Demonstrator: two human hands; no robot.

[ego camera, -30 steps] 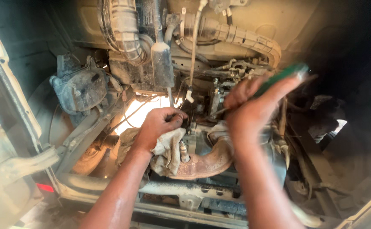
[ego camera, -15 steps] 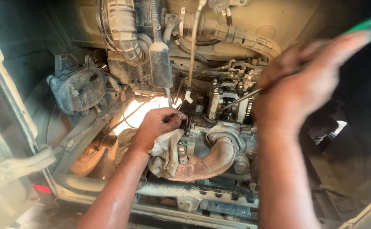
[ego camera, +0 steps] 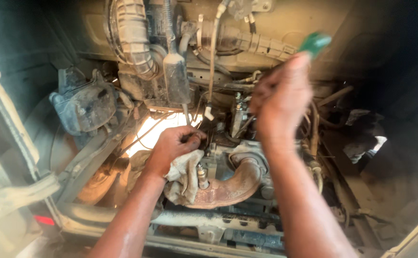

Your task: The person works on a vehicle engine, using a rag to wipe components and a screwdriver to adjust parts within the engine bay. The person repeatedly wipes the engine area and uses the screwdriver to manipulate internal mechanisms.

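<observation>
In the head view, a dusty engine bay is seen from above. The left hand [ego camera: 173, 148] is pressed down with curled fingers on a dirty rag [ego camera: 185, 177], which is bunched against a rusty curved pipe [ego camera: 233, 184] low in the middle of the bay. Whether the rag is actually gripped or only pushed on cannot be told.

The right hand [ego camera: 280, 102] is raised above the engine, well apart from the left, and is blurred. It is closed around a tool with a green handle [ego camera: 315, 43], whose end is seen sticking out above the knuckles; the tool's working end is hidden.

A ribbed hose [ego camera: 132, 38] is seen at the top left, and a grey housing [ego camera: 82, 105] lies to the left of the rag.
</observation>
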